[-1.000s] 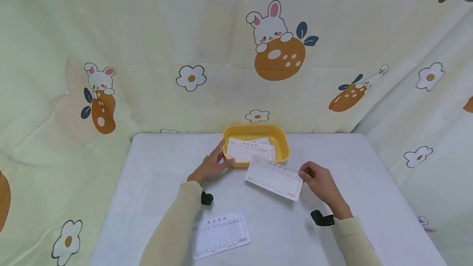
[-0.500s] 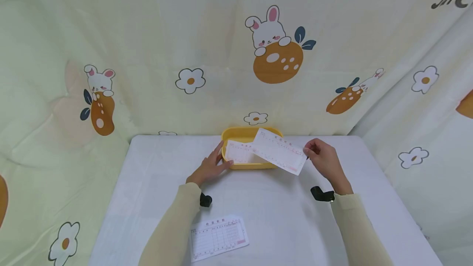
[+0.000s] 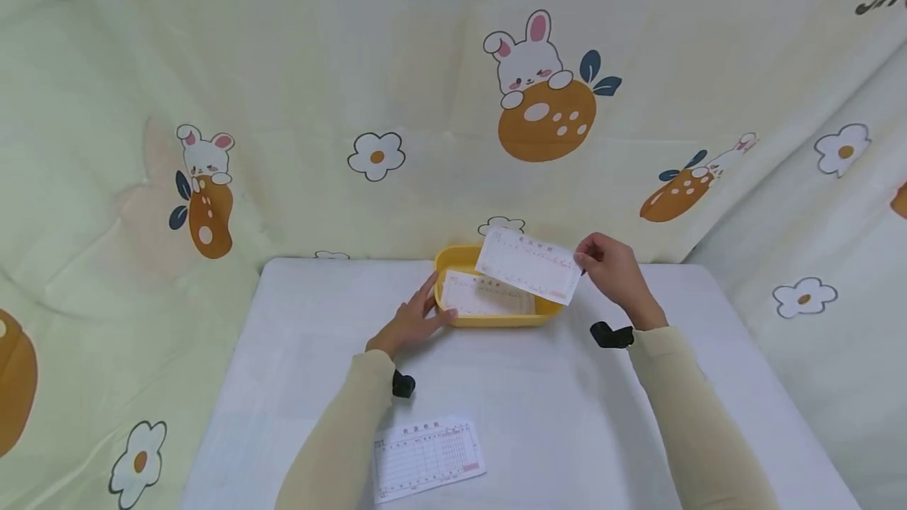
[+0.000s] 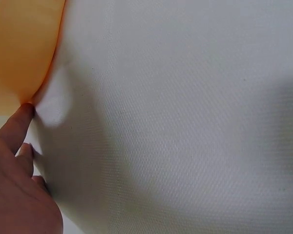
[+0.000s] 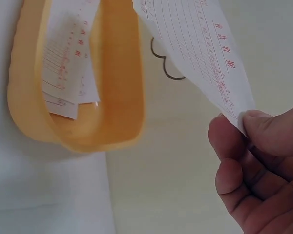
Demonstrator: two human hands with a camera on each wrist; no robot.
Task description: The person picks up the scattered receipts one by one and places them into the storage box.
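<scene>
My right hand (image 3: 611, 272) pinches the corner of a printed paper slip (image 3: 530, 264) between thumb and fingertips. That slip is raised and tilted over the right part of a yellow plastic tray (image 3: 499, 321). Inside the tray lie other printed slips (image 5: 68, 53), overlapping one another. My left hand (image 3: 414, 319) rests against the tray's left front corner with spread fingers. In the left wrist view a fingertip (image 4: 27, 109) touches the tray's wall near the tabletop. Closer to me lies a pad of receipt forms (image 3: 428, 459), partly hidden by the left sleeve.
A white cloth-covered table (image 3: 538, 408) lies below. The tray stands at its back edge, close to a hanging curtain (image 3: 418, 61) printed with rabbits, oranges and flowers. A second curtain side (image 3: 801, 258) hangs along the right.
My right hand has carried the slip up and back from the table in front of the tray to above it. The left hand stays at the tray's corner.
</scene>
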